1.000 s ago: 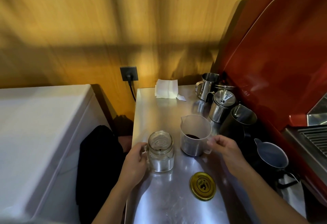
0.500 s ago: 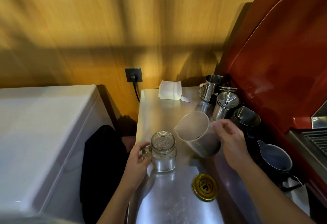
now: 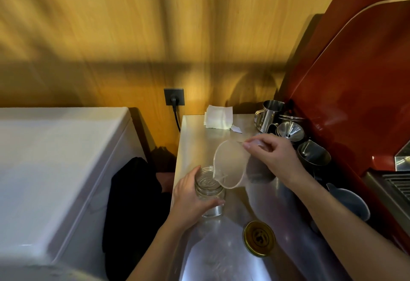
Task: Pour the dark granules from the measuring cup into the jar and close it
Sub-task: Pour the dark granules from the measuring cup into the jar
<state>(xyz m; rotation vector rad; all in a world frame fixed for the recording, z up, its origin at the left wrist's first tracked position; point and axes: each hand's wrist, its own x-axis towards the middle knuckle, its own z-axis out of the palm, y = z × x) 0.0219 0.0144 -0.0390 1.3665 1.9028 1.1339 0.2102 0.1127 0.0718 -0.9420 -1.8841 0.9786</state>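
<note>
A clear glass jar [image 3: 208, 186] stands open on the steel counter [image 3: 224, 256], and my left hand [image 3: 190, 198] is wrapped around its left side. My right hand [image 3: 271, 153] holds the translucent measuring cup [image 3: 230, 165] by its handle, tipped steeply to the left. The cup's spout rests over the jar's mouth. The dark granules are not visible inside the cup from here. The gold metal lid [image 3: 259, 238] lies flat on the counter, in front and to the right of the jar.
Steel pitchers [image 3: 269, 113], a funnel [image 3: 290, 130] and a dark cup [image 3: 312, 155] crowd the counter's right side by a red machine [image 3: 359, 85]. A grey jug [image 3: 349, 201] sits under my right forearm. Folded white paper [image 3: 218, 118] lies at the back. A white appliance [image 3: 55, 158] stands left.
My right hand lifted the measuring cup off the counter, carried it left and tipped it until the spout reached the jar's mouth. My left hand closed further around the jar.
</note>
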